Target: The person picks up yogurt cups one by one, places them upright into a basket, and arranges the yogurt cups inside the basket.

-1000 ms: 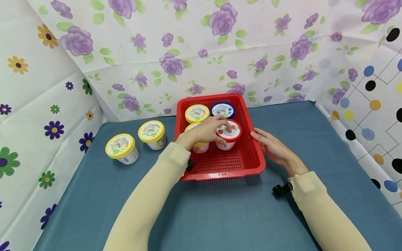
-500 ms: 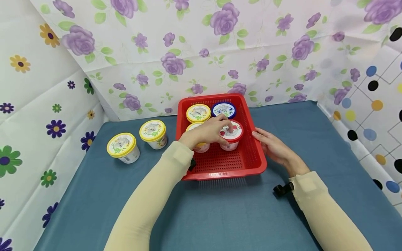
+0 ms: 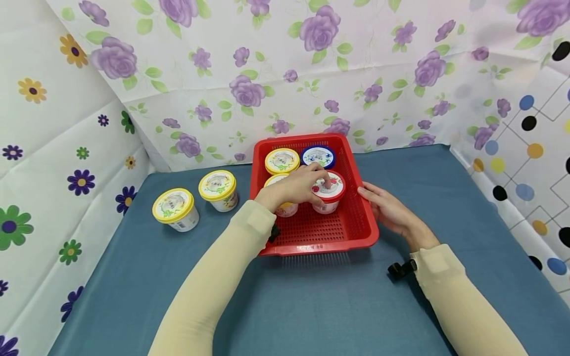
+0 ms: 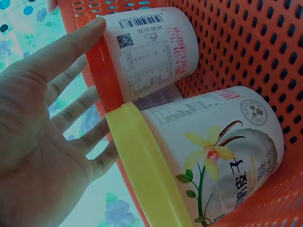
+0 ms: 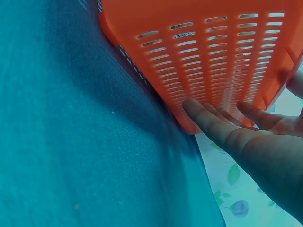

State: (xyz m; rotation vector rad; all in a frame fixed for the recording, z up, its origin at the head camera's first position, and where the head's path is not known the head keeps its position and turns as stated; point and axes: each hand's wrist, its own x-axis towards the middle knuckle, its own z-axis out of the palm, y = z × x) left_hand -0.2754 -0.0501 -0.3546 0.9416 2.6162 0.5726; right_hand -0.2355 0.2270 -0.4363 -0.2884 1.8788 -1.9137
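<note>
My left hand point(image 3: 296, 188) reaches into a red plastic basket point(image 3: 320, 247) and holds a red-lidded tub point(image 3: 335, 194), thumb at the lid's near edge and fingers curled over its top. In the left wrist view the thumb touches the red lid point(image 4: 110, 78), and a yellow-lidded tub point(image 4: 213, 151) stands right beside it. A blue-lidded tub point(image 3: 318, 156) and another yellow-lidded tub point(image 3: 282, 160) sit at the back of the basket. My right hand point(image 3: 392, 210) rests against the basket's right side. In the right wrist view its fingers point(image 5: 213, 124) lie straight against the slotted outer wall.
Two more yellow-lidded tubs stand outside to the left, a nearer tub point(image 3: 175, 210) and a farther tub point(image 3: 218, 190). A blue cloth point(image 3: 311, 306) covers the table. A flowered sheet point(image 3: 249, 59) hangs behind it, with patterned sheets at both sides.
The red-lidded tub and my left hand have shifted very slightly right within the basket. My right hand stays at the basket's side. The whole view has drifted a little.
</note>
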